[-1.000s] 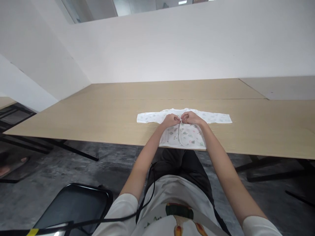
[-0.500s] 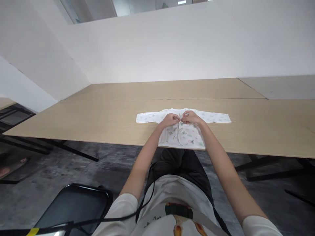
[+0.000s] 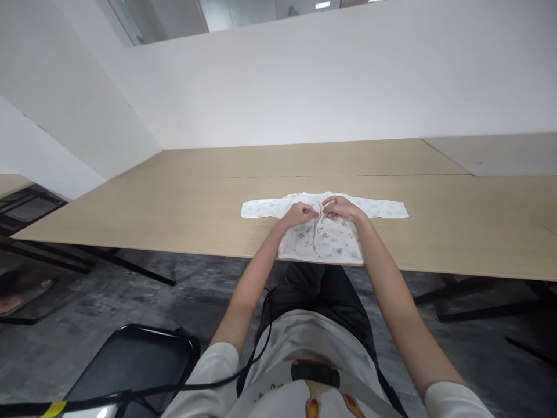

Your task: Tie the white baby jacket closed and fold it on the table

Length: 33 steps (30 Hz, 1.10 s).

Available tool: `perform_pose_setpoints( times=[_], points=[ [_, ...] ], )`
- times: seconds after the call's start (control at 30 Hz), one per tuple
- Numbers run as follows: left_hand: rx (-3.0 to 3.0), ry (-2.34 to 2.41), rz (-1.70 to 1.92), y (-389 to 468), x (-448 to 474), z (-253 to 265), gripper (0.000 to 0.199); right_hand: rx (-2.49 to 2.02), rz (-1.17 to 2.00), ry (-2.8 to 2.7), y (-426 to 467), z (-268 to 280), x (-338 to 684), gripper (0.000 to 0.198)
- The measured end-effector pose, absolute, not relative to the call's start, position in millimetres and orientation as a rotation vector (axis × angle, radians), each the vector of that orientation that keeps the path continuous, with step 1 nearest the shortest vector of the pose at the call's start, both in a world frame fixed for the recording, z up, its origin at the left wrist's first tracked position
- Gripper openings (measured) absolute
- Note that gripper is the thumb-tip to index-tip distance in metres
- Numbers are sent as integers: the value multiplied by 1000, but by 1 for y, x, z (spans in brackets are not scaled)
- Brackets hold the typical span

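Both hands shifted slightly along the shirt's front opening since 0.5 s ago.
Left hand (image 3: 300, 213) and right hand (image 3: 343, 208) pinch the placket edges of the shirt (image 3: 324, 232), which lies flat, sleeves spread, at the table's (image 3: 174, 203) near edge.

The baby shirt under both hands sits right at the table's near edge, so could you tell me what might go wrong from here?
The baby shirt has its hem at the table edge, so a tug could slide it off. Both hands, left hand and right hand, pinch the front opening, which could bunch the flat sleeves.
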<state>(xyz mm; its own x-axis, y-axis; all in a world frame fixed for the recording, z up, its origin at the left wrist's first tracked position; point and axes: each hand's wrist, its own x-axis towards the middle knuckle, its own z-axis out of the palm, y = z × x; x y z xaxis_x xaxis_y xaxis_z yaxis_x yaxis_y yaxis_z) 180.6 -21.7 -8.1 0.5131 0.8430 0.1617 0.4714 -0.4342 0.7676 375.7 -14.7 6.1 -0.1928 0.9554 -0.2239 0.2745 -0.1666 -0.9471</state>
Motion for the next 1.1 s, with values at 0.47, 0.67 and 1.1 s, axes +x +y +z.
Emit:
perform_pose_setpoints(
  times=[0.47,0.67,1.1],
  points=[
    [2181,976,534,-38,175,-18,27,-1320,1676,-2169,-29,18,382,16],
    [2194,972,576,-39,178,-23,26,-1386,1554,-2258,-35,24,373,15],
    [2051,923,595,-41,180,-18,23,-1427,1625,-2218,-29,15,373,13]
  ],
)
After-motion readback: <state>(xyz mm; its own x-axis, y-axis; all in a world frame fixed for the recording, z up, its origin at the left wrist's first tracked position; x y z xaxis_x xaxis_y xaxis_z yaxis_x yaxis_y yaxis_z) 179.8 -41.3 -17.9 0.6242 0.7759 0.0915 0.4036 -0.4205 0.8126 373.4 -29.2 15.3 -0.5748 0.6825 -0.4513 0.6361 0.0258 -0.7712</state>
